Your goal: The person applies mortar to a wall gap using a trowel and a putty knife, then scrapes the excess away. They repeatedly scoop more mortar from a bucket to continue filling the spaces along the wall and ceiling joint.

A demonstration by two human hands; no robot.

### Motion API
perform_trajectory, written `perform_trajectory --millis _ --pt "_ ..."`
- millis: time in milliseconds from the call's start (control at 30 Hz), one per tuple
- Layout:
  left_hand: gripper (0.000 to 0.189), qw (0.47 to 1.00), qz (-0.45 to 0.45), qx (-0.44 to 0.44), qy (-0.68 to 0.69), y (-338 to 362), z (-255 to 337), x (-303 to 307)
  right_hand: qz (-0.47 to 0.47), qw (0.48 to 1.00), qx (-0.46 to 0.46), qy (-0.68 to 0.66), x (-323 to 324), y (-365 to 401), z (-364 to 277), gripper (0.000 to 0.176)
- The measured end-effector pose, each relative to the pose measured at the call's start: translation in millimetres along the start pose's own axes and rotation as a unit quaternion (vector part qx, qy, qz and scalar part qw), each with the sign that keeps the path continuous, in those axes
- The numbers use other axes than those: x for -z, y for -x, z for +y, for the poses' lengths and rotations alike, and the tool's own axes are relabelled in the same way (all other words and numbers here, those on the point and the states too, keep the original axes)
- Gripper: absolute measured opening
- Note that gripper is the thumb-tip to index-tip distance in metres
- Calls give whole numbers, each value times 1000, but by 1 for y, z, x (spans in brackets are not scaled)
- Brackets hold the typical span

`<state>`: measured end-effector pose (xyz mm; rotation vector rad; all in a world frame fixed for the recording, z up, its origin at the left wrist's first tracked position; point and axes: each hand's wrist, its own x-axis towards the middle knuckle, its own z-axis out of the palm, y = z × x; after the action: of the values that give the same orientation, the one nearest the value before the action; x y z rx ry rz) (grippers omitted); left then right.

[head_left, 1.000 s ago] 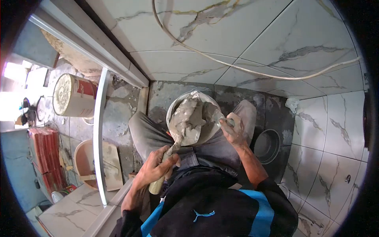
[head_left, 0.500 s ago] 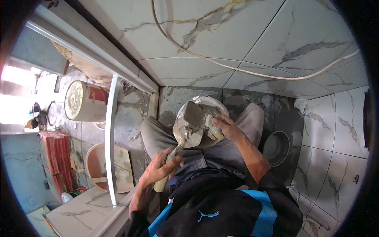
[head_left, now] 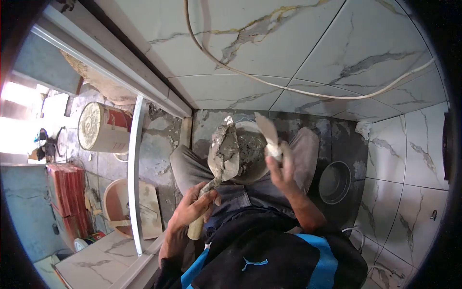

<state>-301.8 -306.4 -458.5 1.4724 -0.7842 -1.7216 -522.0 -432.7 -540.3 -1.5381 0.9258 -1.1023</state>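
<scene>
My left hand (head_left: pixel 193 208) is closed around the wooden handle of a trowel (head_left: pixel 230 166). A lump of grey mortar (head_left: pixel 224 140) lies on the trowel's blade, over the left side of a bucket. That bucket (head_left: pixel 251 179) stands between my knees with more wet mortar (head_left: pixel 251 148) inside. In my right hand (head_left: pixel 285 169) is a putty knife (head_left: pixel 267 129), its pale blade pointing up and away over the bucket's right side, apart from the trowel. My right fingers wrap its handle, slightly blurred.
A dark round basin (head_left: pixel 335 183) sits on the floor to my right. White marbled tile walls rise ahead and right, with a pale hose (head_left: pixel 288 88) across the front. Beyond a white frame (head_left: pixel 135 178) at left are a large bucket (head_left: pixel 104 126) and stacked red slabs (head_left: pixel 70 190).
My right hand has moved right and slightly down, taking the putty knife away from the trowel; its blade now points upward. The mortar lump sits further left on the trowel, revealing the bucket's mortar.
</scene>
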Motion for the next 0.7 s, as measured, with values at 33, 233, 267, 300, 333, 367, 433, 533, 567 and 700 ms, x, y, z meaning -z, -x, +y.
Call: perform_trajectory --millis 33,233,267,300,333,367,433,533,567,700 --pt "23 1000 -3 4 26 -1 -3 -2 2 994 98 54 -12 -5 2 31" --pt "24 998 -15 -3 55 6 -1 -8 -31 928 301 219 -20 4 42 53" --pt "25 999 -11 -9 53 8 -2 -7 -34 928 302 217 -14 8 39 53" --pt "25 998 -8 -8 54 10 -3 -5 -49 923 295 241 -7 12 37 53" --pt "26 1000 2 -17 -5 10 -3 -2 -63 918 287 265 0 17 37 53" --pt "27 997 12 -29 -64 8 -2 0 -55 911 303 275 8 18 39 51" --pt "28 996 51 -4 -79 10 -3 -3 -69 894 271 350 28 19 37 53" --pt "30 978 130 -8 -165 8 -5 -9 -87 851 236 462 51 10 11 57" --pt "31 957 171 -36 -232 8 -7 -11 -96 829 234 499 55 4 -3 58" --pt "30 942 192 -38 -271 5 -12 -13 -157 719 343 585 58 -36 -59 51"
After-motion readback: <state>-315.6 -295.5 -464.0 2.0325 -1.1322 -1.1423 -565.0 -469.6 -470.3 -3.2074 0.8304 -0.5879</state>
